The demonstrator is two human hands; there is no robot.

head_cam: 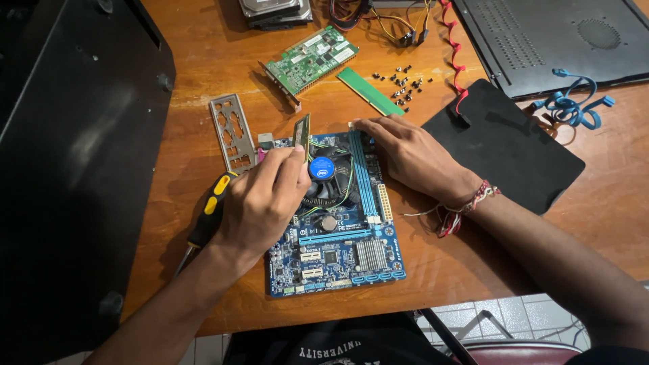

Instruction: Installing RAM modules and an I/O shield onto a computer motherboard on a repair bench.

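My left hand [260, 203] pinches a small green memory stick [302, 135], held upright just above the blue board [338, 260] on the worktop [203, 54]. My right hand [409, 155] lies flat, fingers pressing the board's top edge by the long blue slots [363, 179]. I should keep the stick straight over a slot and push down evenly.

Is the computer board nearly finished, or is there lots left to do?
Done: the blue motherboard lies flat on the wooden table, its cooler fan already on. In hand: the left hand holds a memory stick upright while the right hand rests by the blue slots. Left over: another green memory stick, a green card and loose screws.
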